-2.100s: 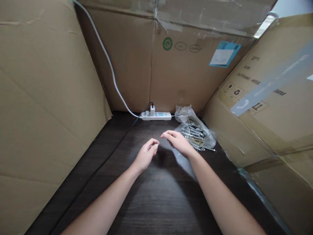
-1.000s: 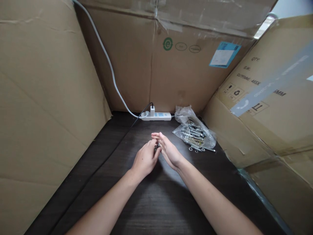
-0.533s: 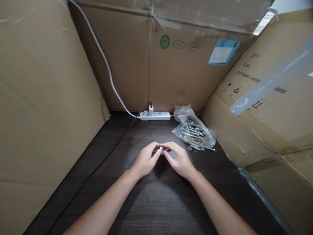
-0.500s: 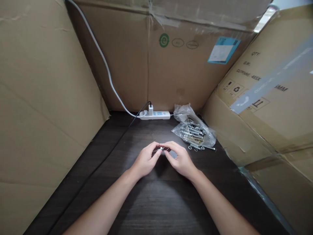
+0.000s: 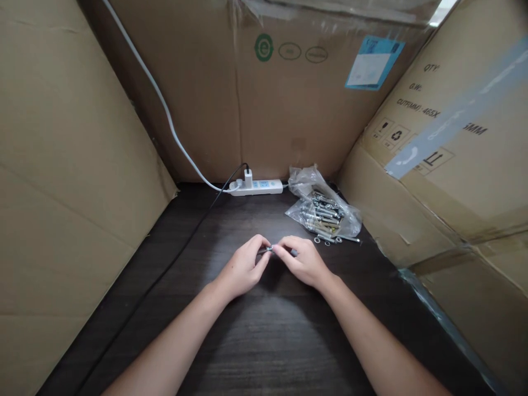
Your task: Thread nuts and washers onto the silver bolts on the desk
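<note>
My left hand [image 5: 244, 265] and my right hand [image 5: 303, 261] meet over the middle of the dark table [image 5: 264, 341]. Fingertips of both are pinched on a small shiny bolt [image 5: 269, 249], which lies roughly crosswise between them. Most of it is covered by the fingers, so whether a nut or washer sits on it I cannot tell. Beyond my right hand, a clear plastic bag [image 5: 303, 179] lies open with several metal bolts [image 5: 325, 212] in and spilling from it. A few loose washers [image 5: 317, 240] rest at its near edge.
A white power strip [image 5: 268, 187] with a plugged-in charger [image 5: 248, 179] stands at the back. Its white cable [image 5: 160, 99] climbs up left; a black cable [image 5: 181, 253] crosses the table's left side. Cardboard walls [image 5: 198, 110] enclose the back and both sides.
The fingertips of my two hands have come closer together around the bolt, and my right thumb now presses on it. The view has shifted slightly; the bag and power strip lie as before.
</note>
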### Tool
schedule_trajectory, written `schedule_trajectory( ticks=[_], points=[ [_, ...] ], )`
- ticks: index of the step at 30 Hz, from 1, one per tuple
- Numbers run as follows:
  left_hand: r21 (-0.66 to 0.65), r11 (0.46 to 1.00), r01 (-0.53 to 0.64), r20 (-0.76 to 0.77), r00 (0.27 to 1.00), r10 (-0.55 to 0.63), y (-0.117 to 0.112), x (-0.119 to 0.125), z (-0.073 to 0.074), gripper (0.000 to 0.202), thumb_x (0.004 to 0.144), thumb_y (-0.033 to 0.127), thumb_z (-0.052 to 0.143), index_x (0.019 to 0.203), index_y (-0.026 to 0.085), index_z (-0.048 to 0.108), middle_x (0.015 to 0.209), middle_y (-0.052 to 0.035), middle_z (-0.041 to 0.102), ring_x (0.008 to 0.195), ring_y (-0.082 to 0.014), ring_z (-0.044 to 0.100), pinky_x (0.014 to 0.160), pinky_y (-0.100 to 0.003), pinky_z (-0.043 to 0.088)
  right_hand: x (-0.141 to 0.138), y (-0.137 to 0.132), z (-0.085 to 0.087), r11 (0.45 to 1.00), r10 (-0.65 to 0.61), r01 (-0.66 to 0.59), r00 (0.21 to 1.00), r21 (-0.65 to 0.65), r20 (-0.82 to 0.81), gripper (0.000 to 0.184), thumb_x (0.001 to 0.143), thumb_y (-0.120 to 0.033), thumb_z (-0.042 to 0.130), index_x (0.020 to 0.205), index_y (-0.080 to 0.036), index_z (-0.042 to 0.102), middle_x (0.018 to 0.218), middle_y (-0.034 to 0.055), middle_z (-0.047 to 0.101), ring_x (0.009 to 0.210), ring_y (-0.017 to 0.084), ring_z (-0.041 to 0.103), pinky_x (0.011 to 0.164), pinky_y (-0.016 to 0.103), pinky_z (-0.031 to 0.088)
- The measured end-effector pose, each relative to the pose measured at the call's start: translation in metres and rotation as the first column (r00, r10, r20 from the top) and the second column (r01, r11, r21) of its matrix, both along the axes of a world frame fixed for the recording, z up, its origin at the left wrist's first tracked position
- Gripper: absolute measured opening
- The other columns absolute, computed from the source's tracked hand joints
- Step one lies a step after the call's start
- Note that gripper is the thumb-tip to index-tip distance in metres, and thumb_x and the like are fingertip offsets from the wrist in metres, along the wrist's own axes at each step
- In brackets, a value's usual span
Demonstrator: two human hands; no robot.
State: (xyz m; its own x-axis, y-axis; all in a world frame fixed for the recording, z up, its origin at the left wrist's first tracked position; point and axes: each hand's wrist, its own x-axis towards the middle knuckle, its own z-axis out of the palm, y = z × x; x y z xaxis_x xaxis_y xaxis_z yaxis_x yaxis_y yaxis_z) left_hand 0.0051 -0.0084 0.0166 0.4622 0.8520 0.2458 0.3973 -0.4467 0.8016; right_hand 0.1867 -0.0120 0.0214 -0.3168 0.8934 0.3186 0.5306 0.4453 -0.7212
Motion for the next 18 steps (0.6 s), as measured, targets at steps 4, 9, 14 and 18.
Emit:
schedule_trajectory(
  ticks=[4,9,14,18],
  points=[
    [0.041,0.999,0.004,-0.057,0.998,-0.002,-0.001,0.001,0.0,0.015,0.091,0.029,0.041,0.097,0.019,0.051,0.093,-0.0044,0.059,0.085,-0.0168,0.057,0.075,-0.028,0.046,0.005,0.0,0.003,0.999,-0.034,0.034,0.999,0.0,0.0,0.025,0.09,-0.03,0.046,0.076,-0.022,0.065,0.07,0.0019,0.061,0.067,0.018,0.054,0.066,0.029,0.038],
    [0.04,0.999,-0.012,-0.044,0.999,0.014,0.001,0.001,-0.003,0.016,0.091,0.029,0.041,0.099,0.019,0.051,0.096,-0.0052,0.059,0.088,-0.0175,0.057,0.076,-0.029,0.047,0.005,-0.002,0.003,1.0,0.014,-0.014,0.999,-0.005,-0.045,0.024,0.082,-0.029,0.056,0.104,-0.025,0.064,0.09,0.0023,0.065,0.069,0.017,0.056,0.065,0.028,0.04],
    [0.054,0.998,-0.034,-0.063,0.997,0.037,0.002,-0.001,-0.004,0.015,0.091,0.029,0.043,0.098,0.019,0.051,0.095,-0.0055,0.059,0.089,-0.0181,0.057,0.076,-0.029,0.048,0.006,0.001,-0.006,0.99,-0.043,0.047,0.998,-0.13,0.036,0.053,0.093,-0.039,0.039,0.046,-0.02,0.058,0.045,0.0001,0.054,0.049,0.014,0.052,0.058,0.026,0.035],
    [0.058,0.998,-0.018,-0.087,0.996,0.023,0.001,0.0,-0.003,0.013,0.091,0.028,0.042,0.098,0.019,0.05,0.095,-0.0047,0.059,0.089,-0.0177,0.057,0.077,-0.029,0.047,0.005,0.0,-0.002,0.997,-0.054,0.053,0.999,-0.054,-0.006,0.027,0.088,-0.036,0.048,0.076,-0.021,0.067,0.063,0.0003,0.062,0.055,0.014,0.053,0.057,0.026,0.037]
  ],
)
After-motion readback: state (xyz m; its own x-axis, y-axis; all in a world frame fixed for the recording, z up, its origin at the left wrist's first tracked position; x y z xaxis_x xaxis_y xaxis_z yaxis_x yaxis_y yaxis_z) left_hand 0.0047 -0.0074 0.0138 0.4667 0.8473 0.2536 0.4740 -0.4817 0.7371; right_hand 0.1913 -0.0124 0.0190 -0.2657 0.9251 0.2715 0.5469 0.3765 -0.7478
